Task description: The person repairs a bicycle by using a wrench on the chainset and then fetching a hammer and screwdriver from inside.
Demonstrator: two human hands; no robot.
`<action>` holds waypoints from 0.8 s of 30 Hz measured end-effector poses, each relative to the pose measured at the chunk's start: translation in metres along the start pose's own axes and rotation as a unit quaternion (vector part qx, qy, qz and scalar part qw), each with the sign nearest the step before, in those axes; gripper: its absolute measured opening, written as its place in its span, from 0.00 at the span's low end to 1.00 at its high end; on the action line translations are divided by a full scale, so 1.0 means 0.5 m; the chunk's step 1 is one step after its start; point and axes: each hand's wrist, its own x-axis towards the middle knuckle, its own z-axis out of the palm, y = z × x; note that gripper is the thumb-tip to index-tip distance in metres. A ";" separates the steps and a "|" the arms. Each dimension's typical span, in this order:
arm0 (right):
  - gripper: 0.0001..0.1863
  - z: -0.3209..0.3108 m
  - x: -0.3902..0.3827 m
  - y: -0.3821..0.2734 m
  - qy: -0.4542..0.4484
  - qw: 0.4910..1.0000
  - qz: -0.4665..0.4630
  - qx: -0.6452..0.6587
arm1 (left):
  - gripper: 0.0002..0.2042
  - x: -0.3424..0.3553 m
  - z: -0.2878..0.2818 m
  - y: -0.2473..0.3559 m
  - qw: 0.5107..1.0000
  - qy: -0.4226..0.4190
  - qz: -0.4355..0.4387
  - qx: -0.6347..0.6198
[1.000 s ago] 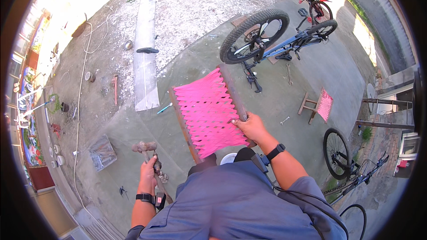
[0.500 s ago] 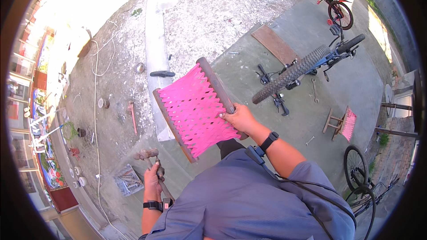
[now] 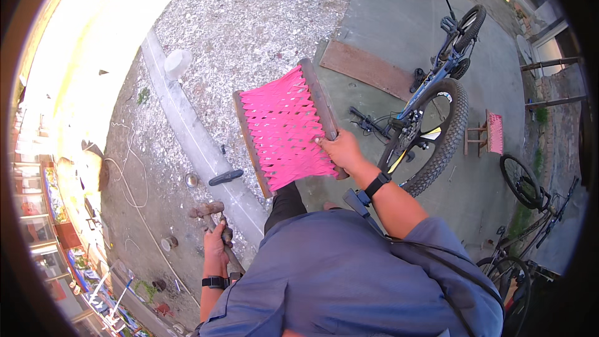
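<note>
My right hand (image 3: 343, 151) grips the dark wooden side rail of a small stool (image 3: 290, 131). The stool's pink woven strap seat faces up in front of me, held off the ground, with my thumb on the straps. Lower left, my left hand (image 3: 214, 244) is closed around the handle of a hammer (image 3: 206, 210), its rusty head pointing up and away. A second dark tool lies against the hammer in the same hand; its kind I cannot make out. One of my legs shows below the stool.
An upside-down blue bicycle (image 3: 437, 118) stands close on my right, a brown board (image 3: 368, 68) beyond it. Another pink-seated stool (image 3: 493, 132) and a bicycle (image 3: 530, 212) are at the far right. A black bicycle saddle (image 3: 225, 178) lies on the concrete strip (image 3: 187, 122).
My view has turned and moved forward, so the blue bicycle is nearer on the right. Both hands keep hold of the stool and the hammer. The tool tray has left the view.
</note>
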 end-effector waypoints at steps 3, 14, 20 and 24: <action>0.25 -0.019 0.078 -0.024 0.103 0.995 -0.007 0.002 | 0.08 0.131 0.089 0.145 0.997 -0.056 0.022 0.037; 0.25 -0.163 0.277 -0.076 0.252 0.960 0.117 0.019 | 0.10 0.369 0.535 0.570 0.943 -0.216 0.059 0.248; 0.31 -0.237 0.422 -0.047 0.297 0.941 0.146 0.070 | 0.08 0.412 0.803 0.675 0.904 -0.301 0.054 0.299; 0.25 -0.286 0.497 -0.058 0.320 0.923 0.159 0.143 | 0.08 0.419 1.011 0.759 0.865 -0.363 0.054 0.343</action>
